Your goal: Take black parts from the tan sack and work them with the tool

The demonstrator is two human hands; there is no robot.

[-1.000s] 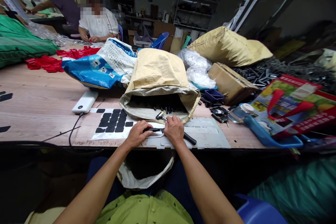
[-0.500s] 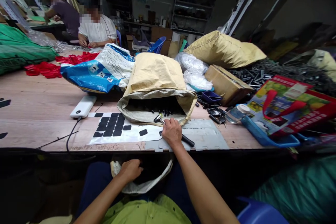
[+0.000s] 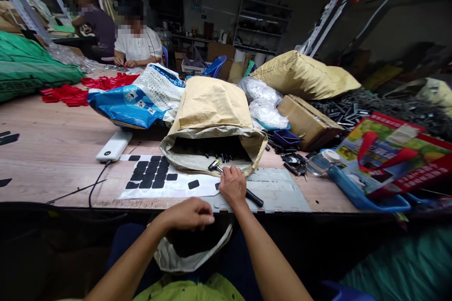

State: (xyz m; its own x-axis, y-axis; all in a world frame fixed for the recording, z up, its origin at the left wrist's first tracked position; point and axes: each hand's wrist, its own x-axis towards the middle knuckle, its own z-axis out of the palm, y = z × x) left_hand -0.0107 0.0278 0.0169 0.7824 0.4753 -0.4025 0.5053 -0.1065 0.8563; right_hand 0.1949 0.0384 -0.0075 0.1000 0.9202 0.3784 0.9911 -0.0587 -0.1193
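Observation:
My right hand point(image 3: 233, 187) is closed around the metal shaft of a small hammer point(image 3: 254, 198), at the table's front edge. The hammer's head points left, by the mouth of a tan woven sack point(image 3: 213, 103) lying on the table. Small black cylindrical parts point(image 3: 226, 157) show inside that sack's mouth. My left hand point(image 3: 189, 214) is over the opening of a pale-rimmed bag point(image 3: 197, 263) on my lap, fingers loosely bent and a little apart, with nothing visible in them. Beyond it lies a white sheet point(image 3: 183, 191) bearing rows of black rounded pads point(image 3: 150, 171).
A grey metal plate point(image 3: 282, 188) lies under my right hand. A white power bank point(image 3: 115, 146) with a cable sits at left. To the right are a carton point(image 3: 307, 120), a jar point(image 3: 323, 162) and a blue tray point(image 3: 374, 202) holding a bag. Two people sit at the far left.
My left hand has risen from the rim of the lap bag to about the table-edge height, and its fingers have loosened. My right hand and the hammer stay in place; the view shifts slightly.

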